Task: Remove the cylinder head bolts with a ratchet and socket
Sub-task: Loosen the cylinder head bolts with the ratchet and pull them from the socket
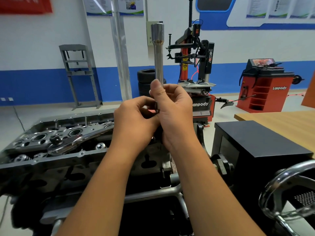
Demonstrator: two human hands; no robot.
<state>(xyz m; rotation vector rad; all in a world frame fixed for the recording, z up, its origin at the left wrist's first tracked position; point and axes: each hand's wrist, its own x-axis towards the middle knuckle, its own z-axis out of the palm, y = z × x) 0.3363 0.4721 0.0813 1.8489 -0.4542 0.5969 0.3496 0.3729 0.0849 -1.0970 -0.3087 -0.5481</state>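
Observation:
My right hand (172, 113) grips the lower end of a long chrome extension bar (158, 53) and holds it upright in front of me, its wider socket end at the top. My left hand (136, 116) pinches a small dark socket (156, 108) at the bar's lower end. The ratchet (71, 142) lies flat on top of the cylinder head (39, 138), head end to the left, handle running right under my left wrist. The bottom of the bar is hidden inside my hands.
The engine sits on a stand with a chrome handwheel (289, 189) at lower right. A black box (255, 143) and a wooden table (281, 121) stand to the right. Tyre changer (196, 65), red wheel balancer (265, 86), stacked tyres and a grey press frame (80, 74) stand behind.

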